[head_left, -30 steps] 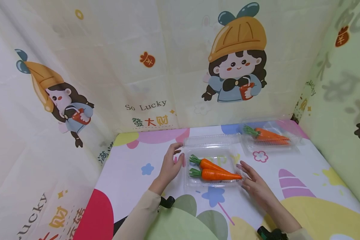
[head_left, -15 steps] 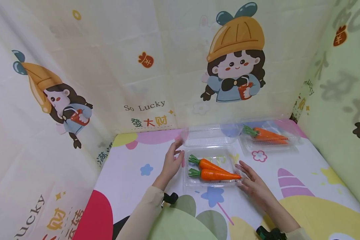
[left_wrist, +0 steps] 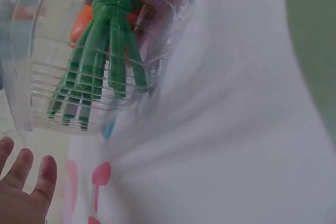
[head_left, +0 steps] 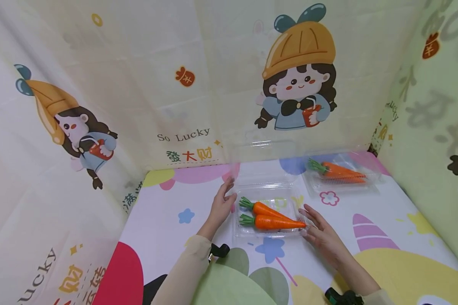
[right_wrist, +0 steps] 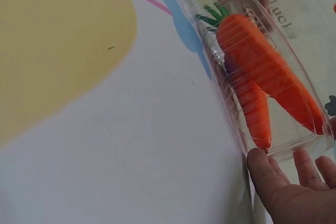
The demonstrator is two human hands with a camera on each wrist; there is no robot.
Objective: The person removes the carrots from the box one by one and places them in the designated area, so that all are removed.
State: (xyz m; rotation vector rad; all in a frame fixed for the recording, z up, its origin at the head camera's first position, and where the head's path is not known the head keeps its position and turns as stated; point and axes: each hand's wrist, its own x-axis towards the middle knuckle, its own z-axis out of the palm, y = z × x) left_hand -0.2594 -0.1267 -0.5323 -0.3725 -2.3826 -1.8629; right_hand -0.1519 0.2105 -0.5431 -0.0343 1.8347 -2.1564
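Observation:
An open clear plastic clamshell box lies on the table with two orange carrots inside, their green tops to the left. Its clear lid stands raised at the far side. My left hand is at the lid's lower left edge, fingers extended; whether they touch it is hard to tell. In the left wrist view these fingers are spread below the box's ribbed end. My right hand rests loosely against the box's right end, thumb and fingers near the carrot tips.
A second clear box holding carrots stands at the back right, close beside the raised lid. A patterned cloth wall rises behind the table.
The lid has swung up from lying low behind the box to a more upright stand. My left hand has shifted slightly up and right. The right hand has stayed nearly still.

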